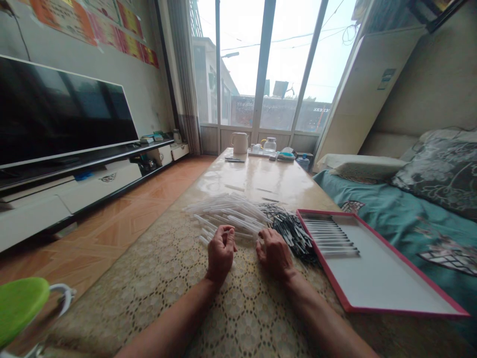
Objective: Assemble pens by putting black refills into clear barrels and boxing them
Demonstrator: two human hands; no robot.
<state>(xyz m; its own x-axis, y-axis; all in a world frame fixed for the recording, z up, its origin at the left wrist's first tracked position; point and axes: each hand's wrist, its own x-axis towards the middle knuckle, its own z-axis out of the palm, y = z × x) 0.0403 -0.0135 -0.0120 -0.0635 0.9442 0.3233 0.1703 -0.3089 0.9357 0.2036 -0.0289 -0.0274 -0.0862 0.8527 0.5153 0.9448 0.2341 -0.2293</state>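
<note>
My left hand (221, 252) is at the near edge of a pile of clear white pen barrels (233, 211), its fingers curled and pressed to the thumb. Whatever it may hold is too small to make out. To its right, my right hand (274, 252) is bent downward with curled fingers at the right end of the barrels. Its fingertips are partly hidden, so any thing in them does not show. Beside that hand lies a heap of thin black and silvery pen refills (292, 231). A red-rimmed box lid (402, 268) holds a row of assembled pens (331, 236).
A patterned cover lies over the long table (167, 293). At its far end stand a kettle (239, 142), a glass jug (270, 144) and a tray. A green stool (22, 308) is at the left, a bed or sofa (368, 199) at the right.
</note>
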